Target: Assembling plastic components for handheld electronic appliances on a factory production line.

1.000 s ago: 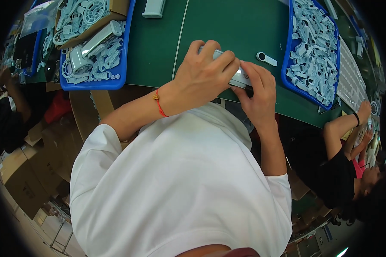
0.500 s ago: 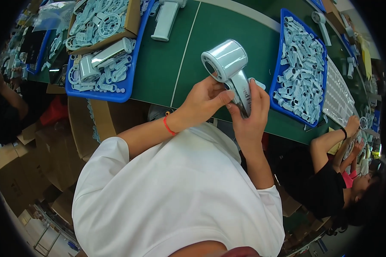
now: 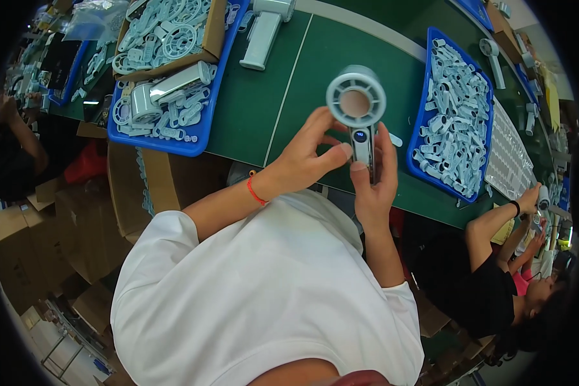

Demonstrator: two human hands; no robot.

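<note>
Both hands grip one handheld fan (image 3: 361,123) above the tabletop (image 3: 238,122), close to its near edge. Left hand (image 3: 312,151) is half closed: its thumb lies against the left side of the handle, and its fingers reach up behind the fan's head, where their tips are hidden. Right hand (image 3: 376,180) is curled about the lower handle, thumb on the front and fingers along the right side. Head uppermost, the fan stands roughly upright with its spoked ring facing the wearer and a small lit display on the handle just below.

Just beyond the right fingers, a small pale plastic piece (image 3: 395,139) lies on the tabletop. Toward the right end of the near edge sits a blue tray (image 3: 444,185) heaped with pale blue plastic parts (image 3: 453,122); a white gridded sheet (image 3: 508,157) lies along its right side. Toward the left end, another blue tray (image 3: 164,148) holds an open cardboard box (image 3: 215,29) of ring-shaped and long parts, with a fan-shaped housing (image 3: 180,83) lying on loose pieces in front of it. A second fan-shaped housing (image 3: 264,40) rests right of that tray.
</note>
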